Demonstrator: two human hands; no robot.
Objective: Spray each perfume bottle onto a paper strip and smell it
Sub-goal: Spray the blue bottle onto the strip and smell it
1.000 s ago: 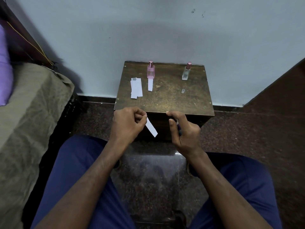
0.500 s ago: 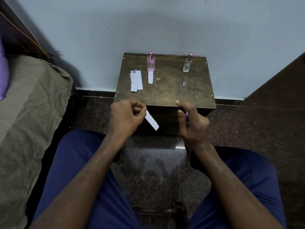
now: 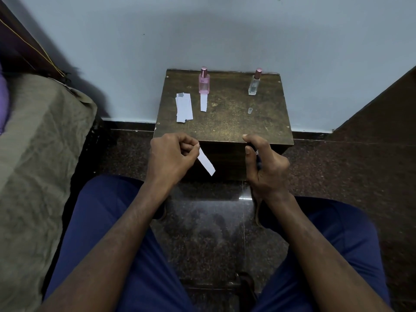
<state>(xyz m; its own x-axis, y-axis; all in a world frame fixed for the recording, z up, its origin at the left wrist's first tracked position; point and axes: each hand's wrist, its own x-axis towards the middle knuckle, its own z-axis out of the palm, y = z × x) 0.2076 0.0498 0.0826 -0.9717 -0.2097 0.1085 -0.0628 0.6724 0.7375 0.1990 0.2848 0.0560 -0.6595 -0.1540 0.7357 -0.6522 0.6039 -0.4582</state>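
Nothing has moved since the earlier frames except a slight view shift. Left hand [image 3: 171,156] pinches the paper strip [image 3: 206,162] by its upper end (light, limp: hold the end only). Right hand [image 3: 265,164] wraps a small dark bottle [image 3: 258,161], forefinger on top; likely slippery, fragile.

Head view — downward, close over hands [image 3: 218,163]
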